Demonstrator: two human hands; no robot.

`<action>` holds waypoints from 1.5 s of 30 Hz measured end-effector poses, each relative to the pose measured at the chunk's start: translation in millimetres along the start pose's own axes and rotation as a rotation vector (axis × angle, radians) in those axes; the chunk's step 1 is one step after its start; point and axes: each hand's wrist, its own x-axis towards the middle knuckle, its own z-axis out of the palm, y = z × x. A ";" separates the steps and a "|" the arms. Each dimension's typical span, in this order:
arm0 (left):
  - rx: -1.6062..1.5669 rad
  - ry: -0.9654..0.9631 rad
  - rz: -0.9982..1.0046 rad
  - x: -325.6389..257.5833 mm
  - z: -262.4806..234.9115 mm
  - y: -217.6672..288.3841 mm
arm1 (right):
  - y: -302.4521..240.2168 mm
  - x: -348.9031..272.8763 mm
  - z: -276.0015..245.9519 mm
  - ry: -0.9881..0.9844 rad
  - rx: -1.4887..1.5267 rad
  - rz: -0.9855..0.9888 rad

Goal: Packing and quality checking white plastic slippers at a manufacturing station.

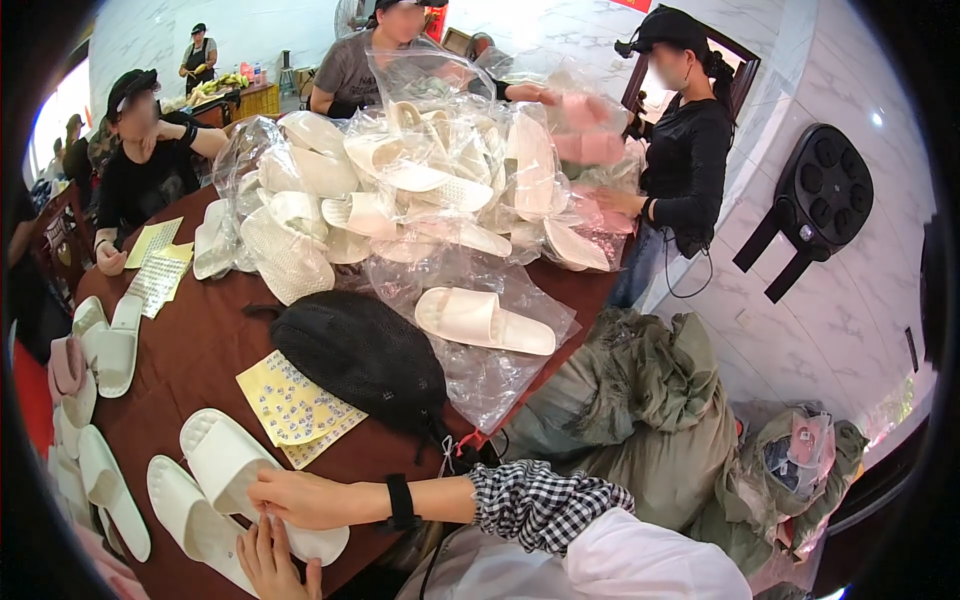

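White slippers point(215, 460), one pair, at the near left of the counter, soles down, side by side, long axes roughly parallel and slanting from toes at far left to heels at near right. Right slipper point(236, 482) lies directly under the fingers; left slipper point(190, 512) just beyond them to the left. Right hand point(318, 502) comes across from the right, over the right slipper near the rear edge of its strap, and is the nearer to that strap; left hand point(272, 568) reaches up from below, by the inner edge of the same slipper, tips almost meeting the other hand. Right fingers curled and bunched, cannot tell whether anything is pinched; left fingers straight, a little spread, no grip seen. Room: pale marbled wall point(850, 320) at right; three people round the counter, another farther back. Counter point(205, 365) under a brown cover, curved edge. Green sacks point(655, 440) slumped beside it at right. Heap of slippers point(400, 190) in clear bags fills the far side, some pink among the white. Row of loose slippers point(112, 490) along the left, well within reach by my judgement. Black mesh bag point(355, 355) beyond the pair. Smallest: yellow sticker sheets point(300, 410), tucked against that bag, near the right slipper's toe.
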 end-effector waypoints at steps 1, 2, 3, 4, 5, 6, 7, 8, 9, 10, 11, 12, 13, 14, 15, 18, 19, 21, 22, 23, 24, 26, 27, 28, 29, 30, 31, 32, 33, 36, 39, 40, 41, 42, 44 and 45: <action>-0.021 -0.016 0.000 -0.4 -0.1 1.3 | -0.6 -0.9 -1.5 -0.004 0.028 0.020; -0.043 -0.031 -0.002 -1.1 -0.3 2.9 | -1.2 -2.1 -3.2 -0.002 0.025 -0.002; -0.043 -0.036 -0.008 -1.9 -0.9 4.8 | -2.1 -3.3 -5.0 -0.013 0.024 0.008; -0.050 -0.049 -0.018 -2.7 -1.8 6.9 | -3.5 -4.3 -6.6 -0.022 0.041 0.023; -0.056 -0.061 -0.029 -3.6 -2.9 9.1 | -5.1 -5.3 -7.8 -0.027 0.036 0.016; -0.052 -0.066 -0.035 -4.4 -3.7 11.5 | -6.5 -6.4 -9.5 -0.030 0.041 0.036; -0.061 -0.065 -0.039 -5.2 -3.9 13.9 | -7.8 -7.1 -9.9 -0.016 0.069 0.052; -0.072 -0.065 -0.044 -6.1 -3.6 16.4 | -8.1 -7.6 -10.9 -0.027 0.034 0.042; -0.070 -0.075 -0.050 -6.9 -2.2 18.7 | -7.3 -7.9 -11.6 -0.039 0.033 0.029; -0.064 -0.071 -0.056 -7.9 -0.6 20.7 | -5.9 -8.2 -11.7 -0.027 0.026 0.013; -0.056 -0.071 -0.066 -8.7 1.6 21.5 | -3.6 -8.2 -11.5 -0.018 0.025 -0.001; -0.099 -0.044 -0.079 -9.7 4.8 22.4 | -0.5 -8.2 -11.9 -0.031 -0.037 -0.003; -0.048 0.008 -0.045 -8.6 10.4 21.9 | 2.8 -7.0 -12.9 -0.045 -0.041 0.037; -0.088 -0.116 -0.127 -12.5 11.4 21.4 | 4.8 -8.5 -13.9 -0.027 -0.071 0.051; -0.089 -0.115 -0.129 -14.3 13.4 21.9 | 6.0 -8.1 -16.7 0.000 -0.055 0.041; -0.131 -0.090 -0.163 -18.8 13.3 21.3 | -2.5 -9.3 -24.9 0.034 -0.065 0.046; -0.147 -0.068 -0.154 -18.8 13.3 21.3 | -8.2 -10.7 -27.8 0.030 -0.006 0.135; -0.177 -0.037 -0.137 -18.8 12.2 21.8 | -18.6 -9.6 -35.1 0.003 -0.049 0.128; -0.158 -0.006 -0.136 -19.2 11.7 21.7 | -23.5 -8.7 -36.7 -0.014 -0.073 0.137; -0.161 0.011 -0.117 -18.2 11.9 22.2 | -26.7 -7.6 -38.1 -0.027 -0.104 0.149; -0.175 0.035 -0.095 -19.1 11.5 20.6 | -29.4 -5.0 -35.5 -0.040 -0.109 0.134; -0.160 0.056 -0.094 -18.6 11.2 19.0 | -30.8 -1.4 -32.9 -0.065 -0.239 0.070; -0.158 0.066 -0.088 -18.1 10.8 18.0 | -30.1 0.3 -31.2 -0.072 -0.230 0.052; -0.157 0.067 -0.094 -18.0 9.7 16.5 | -28.9 2.4 -29.4 -0.083 -0.237 0.049; -0.122 0.065 -0.074 -17.9 8.3 14.9 | -27.5 3.8 -28.0 -0.092 -0.244 0.045; -0.096 0.048 -0.072 -17.2 6.9 13.1 | -26.4 4.8 -26.2 -0.097 -0.245 0.042; -0.084 0.066 -0.058 -17.0 5.1 11.8 | -26.0 5.0 -24.9 -0.096 -0.232 0.068; -0.063 0.092 -0.076 -16.3 3.3 9.9 | -25.3 5.7 -24.4 -0.101 -0.216 0.103; -0.053 0.099 -0.111 -15.6 1.7 8.4 | -25.4 5.9 -23.9 -0.100 -0.216 0.093; -0.040 0.142 -0.141 -12.9 -0.8 4.6 | -26.7 6.7 -25.1 -0.153 -0.257 0.096; -0.032 0.139 -0.099 -8.7 1.9 3.6 | -27.9 7.2 -25.6 -0.147 -0.280 0.096; -0.027 0.147 -0.093 -7.4 3.5 4.1 | -28.1 7.1 -25.6 -0.153 -0.298 0.100; -0.034 0.153 -0.091 -6.0 5.3 5.1 | -28.3 6.8 -25.5 -0.159 -0.315 0.105; -0.044 0.147 -0.092 -4.6 6.8 5.7 | -28.2 7.0 -25.1 -0.162 -0.317 0.106; -0.047 0.155 -0.084 -1.9 9.3 7.2 | -28.4 6.8 -24.4 -0.158 -0.350 0.096; -0.060 0.138 -0.092 -0.9 10.2 7.9 | -28.6 6.7 -24.0 -0.158 -0.350 0.097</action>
